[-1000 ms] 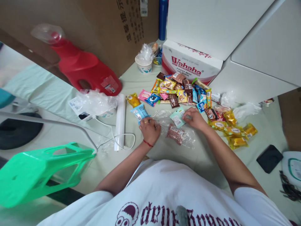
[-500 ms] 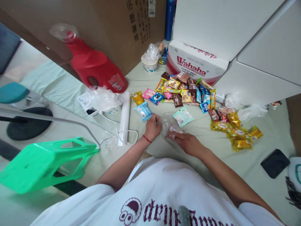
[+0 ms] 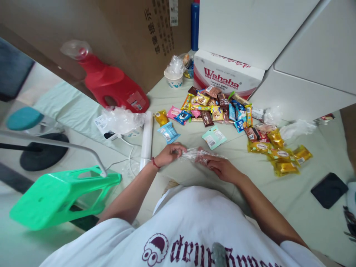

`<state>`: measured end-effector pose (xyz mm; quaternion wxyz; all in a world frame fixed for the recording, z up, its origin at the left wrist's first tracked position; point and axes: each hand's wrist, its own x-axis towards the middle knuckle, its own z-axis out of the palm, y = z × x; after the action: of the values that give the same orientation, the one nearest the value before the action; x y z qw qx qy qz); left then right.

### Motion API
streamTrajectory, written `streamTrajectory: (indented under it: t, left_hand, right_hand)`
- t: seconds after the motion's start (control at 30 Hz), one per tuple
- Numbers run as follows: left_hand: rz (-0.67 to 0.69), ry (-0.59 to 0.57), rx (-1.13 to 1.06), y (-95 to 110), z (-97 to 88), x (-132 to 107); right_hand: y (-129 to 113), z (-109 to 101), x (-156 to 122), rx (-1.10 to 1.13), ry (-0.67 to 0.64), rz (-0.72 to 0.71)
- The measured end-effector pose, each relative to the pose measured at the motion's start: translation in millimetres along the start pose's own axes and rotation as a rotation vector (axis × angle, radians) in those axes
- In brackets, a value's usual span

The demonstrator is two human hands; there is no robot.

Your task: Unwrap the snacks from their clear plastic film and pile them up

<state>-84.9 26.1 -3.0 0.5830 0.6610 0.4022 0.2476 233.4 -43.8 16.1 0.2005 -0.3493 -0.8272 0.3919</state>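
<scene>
A clear plastic bag [image 3: 191,152] is stretched between my hands, low over the cloth-covered table. My left hand [image 3: 170,154] pinches its left end between thumb and fingers. At the other end my right hand [image 3: 221,167] grips the bag together with a reddish-pink packaged snack [image 3: 200,156], partly hidden by film and fingers. Just beyond lie a pale green snack packet [image 3: 214,137] and a light blue snack packet [image 3: 168,132]. Farther back is a heap of mixed wrapped snacks [image 3: 207,113].
Yellow packets [image 3: 283,155] lie at right, near a black flat object [image 3: 329,190]. A Wahaba-printed carton [image 3: 228,76] stands behind the heap. Left are a red jug [image 3: 115,83], a paper cup [image 3: 174,79], a white cylinder [image 3: 147,137] with cables, and a green stool [image 3: 58,196].
My left hand has moved left, drawing the bag out into a longer, flatter strip. My right hand stays near its place, still on the bag and snack. The view has shifted slightly.
</scene>
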Motion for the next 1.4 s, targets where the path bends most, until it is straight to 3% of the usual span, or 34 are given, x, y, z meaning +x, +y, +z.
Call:
streamTrajectory:
  t: [0.07, 0.13, 0.2, 0.23, 0.3, 0.37, 0.5, 0.63, 0.73, 0.83, 0.93, 1.0, 1.13, 1.2, 1.33, 1.4]
  left_hand:
    - [-0.032, 0.064, 0.056, 0, 1.3, -8]
    - [-0.099, 0.244, 0.164, 1, 9.1, -9]
    - [-0.141, 0.395, 0.368, 4, 19.0, -6]
    - [-0.142, 0.408, 0.475, 5, 23.1, -4]
    - [-0.112, 0.347, 0.624, 10, 27.4, -2]
    - [-0.075, 0.299, 0.640, 17, 27.3, -3]
    - [-0.109, 0.229, 0.390, 43, 37.6, -1]
    - [-0.087, 0.116, 0.328, 63, 85.4, 18]
    - [-0.057, 0.179, 0.530, 63, 124.2, 29]
    - [-0.011, 0.242, 0.671, 56, 144.6, 33]
    - [-0.014, 0.288, 0.678, 48, 147.0, 35]
    - [-0.040, 0.292, 0.648, 43, 143.8, 35]
    - [-0.099, 0.332, 0.574, 35, 136.8, 30]
    - [-0.150, 0.368, 0.603, 32, 134.6, 25]
    - [-0.171, 0.345, 0.682, 28, 134.2, 17]
    - [-0.150, 0.363, 0.672, 27, 136.3, 16]
  right_hand:
    - [0, 2, -2, 0.016, 0.021, -0.034]
    - [-2, 5, -3, 0.012, 0.025, -0.041]
    - [-5, 6, -4, -0.004, 0.024, -0.029]
    - [-7, 7, -5, -0.016, 0.028, -0.024]
    - [-8, 8, -8, -0.043, 0.051, -0.021]
    - [-8, 11, -12, -0.075, 0.086, -0.016]
    - [-6, 21, -17, -0.135, 0.110, 0.039]
    - [-8, 26, -15, -0.158, 0.127, 0.111]
    - [-11, 27, -20, -0.076, 0.137, 0.121]
    - [-11, 32, -30, 0.046, 0.271, 0.226]
    - [-9, 44, -39, 0.150, 0.496, 0.344]
    - [-6, 53, -41, 0.196, 0.574, 0.368]
    - [-3, 69, -41, 0.072, 0.511, 0.334]
    - [-2, 75, -42, -0.001, 0.560, 0.334]
    - [1, 70, -47, -0.026, 0.855, 0.464]
    - [4, 58, -52, -0.109, 0.869, 0.529]
